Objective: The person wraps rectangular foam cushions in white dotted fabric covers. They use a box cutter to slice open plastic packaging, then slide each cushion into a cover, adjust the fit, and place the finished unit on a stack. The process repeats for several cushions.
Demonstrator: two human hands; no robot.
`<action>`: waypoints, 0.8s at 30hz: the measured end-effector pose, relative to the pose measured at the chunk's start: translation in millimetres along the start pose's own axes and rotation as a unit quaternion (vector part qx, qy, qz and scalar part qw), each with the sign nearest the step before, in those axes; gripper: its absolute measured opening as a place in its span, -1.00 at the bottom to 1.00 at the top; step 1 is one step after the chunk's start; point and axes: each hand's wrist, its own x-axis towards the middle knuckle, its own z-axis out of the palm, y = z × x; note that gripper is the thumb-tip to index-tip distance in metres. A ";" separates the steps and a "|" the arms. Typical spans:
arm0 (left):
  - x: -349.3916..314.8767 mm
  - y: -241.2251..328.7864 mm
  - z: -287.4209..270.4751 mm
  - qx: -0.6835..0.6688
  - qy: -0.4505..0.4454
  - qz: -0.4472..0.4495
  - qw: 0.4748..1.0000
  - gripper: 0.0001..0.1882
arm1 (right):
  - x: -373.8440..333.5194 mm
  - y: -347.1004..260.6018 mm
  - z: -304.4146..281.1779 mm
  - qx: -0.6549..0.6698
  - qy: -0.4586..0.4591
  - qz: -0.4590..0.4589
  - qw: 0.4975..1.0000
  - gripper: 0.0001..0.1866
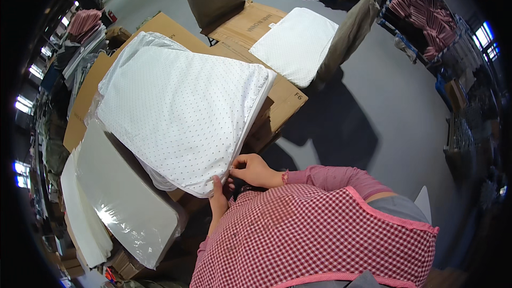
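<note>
A large white cushion with small dark dots lies in front of me, its near corner pointing toward my body. My left hand holds that near corner, thumb on top and fingers underneath. Just to the right, my right hand has its thumb and forefinger pinched together at the cushion's side edge. Whatever is between those fingertips is too small to make out. Clear plastic film shows around the cushion's far and left edges.
Brown cardboard lies under and behind the cushion. A second white dotted cushion rests farther right, beside a grey-brown chair-like panel. Plastic-wrapped grey panels lean at the left. Pink folded fabric sits on a rack at the far right.
</note>
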 end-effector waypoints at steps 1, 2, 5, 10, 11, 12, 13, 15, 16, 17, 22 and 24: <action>1.4 -0.2 -2.4 -0.004 -0.027 -0.004 1.000 -0.57 | -1.0 2.4 2.0 0.040 -0.012 0.035 0.999 -0.80; 2.2 -0.1 -3.7 0.003 -0.021 -0.011 1.000 -0.56 | -2.6 4.0 3.5 0.053 -0.003 -0.005 0.999 -0.80; 2.4 1.2 -1.1 -0.028 0.032 -0.042 0.998 -0.59 | -7.1 8.6 -5.7 0.001 0.012 -0.095 0.995 -0.83; -5.2 11.0 7.7 -0.081 0.169 0.040 0.982 -0.73 | -6.8 4.5 -41.5 -0.193 0.115 -0.271 0.936 -0.90; -6.5 13.3 6.7 -0.087 0.183 0.054 0.978 -0.73 | -0.9 2.4 -50.1 -0.211 0.144 -0.293 0.921 -0.91; -8.5 16.3 3.1 -0.087 0.213 0.070 0.971 -0.74 | 4.2 0.6 -56.1 -0.230 0.185 -0.300 0.907 -0.93; -10.1 19.6 -2.7 -0.101 0.216 0.086 0.967 -0.76 | 9.9 -0.4 -64.3 -0.255 0.220 -0.302 0.892 -0.94; -14.9 28.8 -21.7 -0.140 0.251 0.102 0.952 -0.81 | 22.5 -1.1 -80.2 -0.282 0.285 -0.302 0.865 -0.94; -17.5 34.0 -34.1 -0.150 0.228 0.120 0.954 -0.82 | 27.6 -0.8 -85.9 -0.288 0.313 -0.305 0.852 -0.94; -20.8 40.9 -49.4 -0.150 0.230 0.141 0.951 -0.84 | 32.5 -0.3 -93.8 -0.299 0.347 -0.272 0.847 -0.94; -37.1 80.9 -124.4 -0.180 0.265 0.225 0.920 -0.65 | 37.8 -4.0 -97.6 -0.289 0.242 -0.307 0.874 -0.92; -38.5 88.3 -139.6 -0.225 0.255 0.247 0.907 -0.56 | 35.7 -10.4 -88.9 -0.237 0.149 -0.323 0.904 -0.93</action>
